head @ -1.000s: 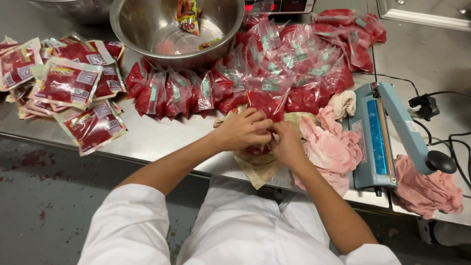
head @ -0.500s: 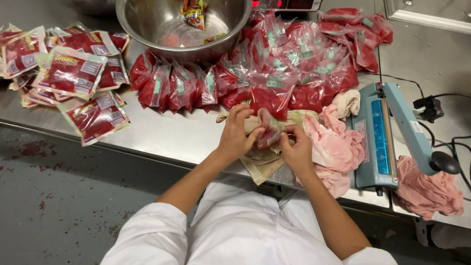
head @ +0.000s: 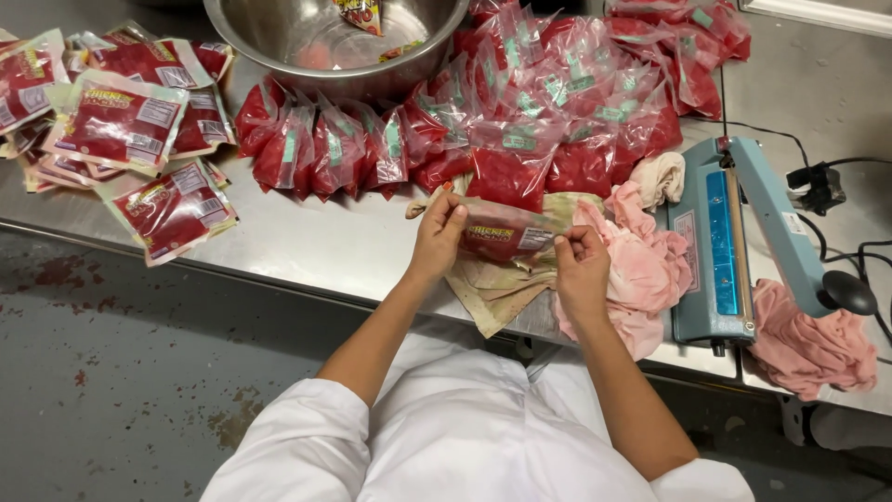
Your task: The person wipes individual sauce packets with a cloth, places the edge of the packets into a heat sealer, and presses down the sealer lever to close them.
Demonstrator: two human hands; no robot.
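Observation:
My left hand (head: 437,234) and my right hand (head: 581,260) hold one clear printed pouch of red filling (head: 502,232) between them, stretched flat just above the steel table (head: 307,246). The left pinches its left end, the right pinches its right end. Under the pouch lies a stained beige cloth (head: 497,288). A pink cloth (head: 641,260) is bunched right beside my right hand.
A heap of small red-filled bags (head: 520,112) lies behind my hands. A steel bowl (head: 334,37) stands at the back. Printed pouches (head: 121,130) are stacked at the left. A blue heat sealer (head: 729,242) stands at the right, with cables and another pink cloth (head: 808,344).
My hands were bunched together over the cloth. Now they have drawn apart, lifting the pouch and holding it spread out by both ends.

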